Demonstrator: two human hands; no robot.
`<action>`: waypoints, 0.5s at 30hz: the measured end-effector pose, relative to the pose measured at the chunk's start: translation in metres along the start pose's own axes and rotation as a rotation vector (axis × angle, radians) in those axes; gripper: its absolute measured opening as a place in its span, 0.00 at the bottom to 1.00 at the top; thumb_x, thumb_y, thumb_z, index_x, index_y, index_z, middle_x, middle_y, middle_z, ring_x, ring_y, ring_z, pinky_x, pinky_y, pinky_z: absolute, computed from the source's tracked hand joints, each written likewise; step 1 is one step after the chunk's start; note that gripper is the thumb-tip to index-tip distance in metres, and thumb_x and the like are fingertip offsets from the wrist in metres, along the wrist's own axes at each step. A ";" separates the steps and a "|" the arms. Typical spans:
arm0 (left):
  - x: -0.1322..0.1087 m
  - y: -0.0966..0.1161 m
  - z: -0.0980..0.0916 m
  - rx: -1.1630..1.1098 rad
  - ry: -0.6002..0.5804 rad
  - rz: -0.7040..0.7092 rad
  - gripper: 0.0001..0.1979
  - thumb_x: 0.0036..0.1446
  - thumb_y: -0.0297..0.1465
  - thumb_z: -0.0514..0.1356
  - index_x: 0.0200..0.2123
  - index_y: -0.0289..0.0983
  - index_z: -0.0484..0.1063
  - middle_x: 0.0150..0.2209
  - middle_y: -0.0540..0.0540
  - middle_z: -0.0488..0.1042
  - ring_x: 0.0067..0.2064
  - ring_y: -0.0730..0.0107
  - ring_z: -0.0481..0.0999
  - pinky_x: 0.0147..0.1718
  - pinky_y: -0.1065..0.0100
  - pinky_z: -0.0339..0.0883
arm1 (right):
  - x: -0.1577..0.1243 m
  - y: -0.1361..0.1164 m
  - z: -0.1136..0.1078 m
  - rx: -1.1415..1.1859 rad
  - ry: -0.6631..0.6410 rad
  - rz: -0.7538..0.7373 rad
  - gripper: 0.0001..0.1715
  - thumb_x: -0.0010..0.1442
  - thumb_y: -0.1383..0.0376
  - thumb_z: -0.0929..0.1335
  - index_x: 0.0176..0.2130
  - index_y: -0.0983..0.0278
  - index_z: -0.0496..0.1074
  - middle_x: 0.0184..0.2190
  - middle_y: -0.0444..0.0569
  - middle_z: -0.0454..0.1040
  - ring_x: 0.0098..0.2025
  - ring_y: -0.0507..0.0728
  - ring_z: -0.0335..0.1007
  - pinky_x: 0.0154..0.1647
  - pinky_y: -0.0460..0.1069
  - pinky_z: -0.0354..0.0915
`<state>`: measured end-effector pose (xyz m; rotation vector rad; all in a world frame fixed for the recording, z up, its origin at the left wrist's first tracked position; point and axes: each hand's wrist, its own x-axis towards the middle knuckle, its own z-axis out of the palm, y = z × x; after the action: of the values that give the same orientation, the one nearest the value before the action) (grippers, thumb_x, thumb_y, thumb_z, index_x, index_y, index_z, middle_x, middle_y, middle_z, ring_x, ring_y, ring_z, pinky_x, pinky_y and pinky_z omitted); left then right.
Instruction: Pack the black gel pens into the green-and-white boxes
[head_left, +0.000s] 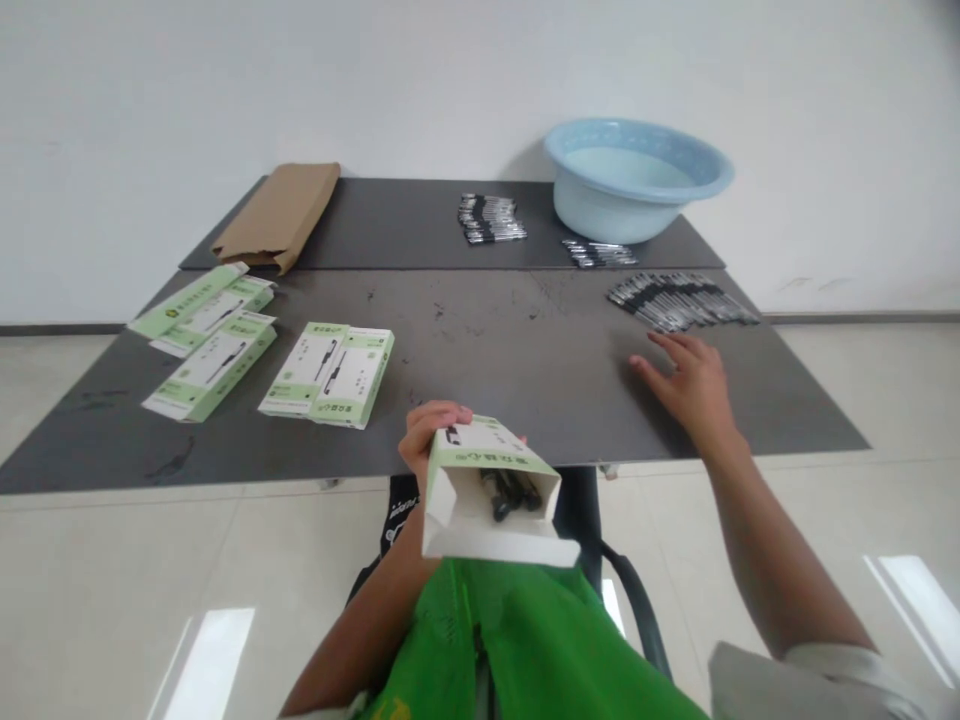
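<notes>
The left hand (435, 432) clasps 1 oblong cardboard box (491, 440) of dark pens (510, 492). The right hand (694, 390) spreads loosely near slim, shiny pens (679, 300).

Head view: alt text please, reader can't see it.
A person's left hand holds an open green-and-white box with dark pens inside, while the open right hand is over a dark table near a spread of pens. Two smaller pen groups and a pale blue basin sit farther back; more boxes and a brown paper bag lie at left.
</notes>
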<state>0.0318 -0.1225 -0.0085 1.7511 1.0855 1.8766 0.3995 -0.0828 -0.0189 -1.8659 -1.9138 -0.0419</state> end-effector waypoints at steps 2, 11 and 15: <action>0.005 -0.002 0.003 0.040 0.039 0.084 0.37 0.43 0.37 0.85 0.53 0.48 0.71 0.45 0.49 0.78 0.42 0.58 0.82 0.41 0.53 0.82 | 0.014 0.017 0.009 -0.042 0.029 0.038 0.32 0.73 0.47 0.68 0.66 0.62 0.78 0.62 0.66 0.75 0.65 0.74 0.70 0.67 0.69 0.67; 0.011 -0.023 0.011 0.123 0.136 0.202 0.38 0.40 0.33 0.84 0.51 0.44 0.70 0.42 0.50 0.77 0.38 0.64 0.81 0.35 0.60 0.82 | 0.075 0.051 0.026 -0.138 -0.022 0.145 0.27 0.74 0.53 0.73 0.65 0.62 0.76 0.64 0.58 0.75 0.63 0.66 0.75 0.67 0.67 0.72; 0.013 -0.031 0.009 0.098 0.147 0.209 0.35 0.38 0.34 0.84 0.48 0.43 0.73 0.40 0.51 0.78 0.36 0.64 0.81 0.33 0.61 0.82 | 0.089 0.050 0.022 -0.147 -0.096 0.233 0.21 0.75 0.54 0.73 0.61 0.62 0.77 0.61 0.55 0.78 0.58 0.63 0.79 0.61 0.64 0.77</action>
<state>0.0305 -0.0908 -0.0221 1.8692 1.1001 2.1396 0.4435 0.0118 -0.0226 -2.2148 -1.7837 -0.0189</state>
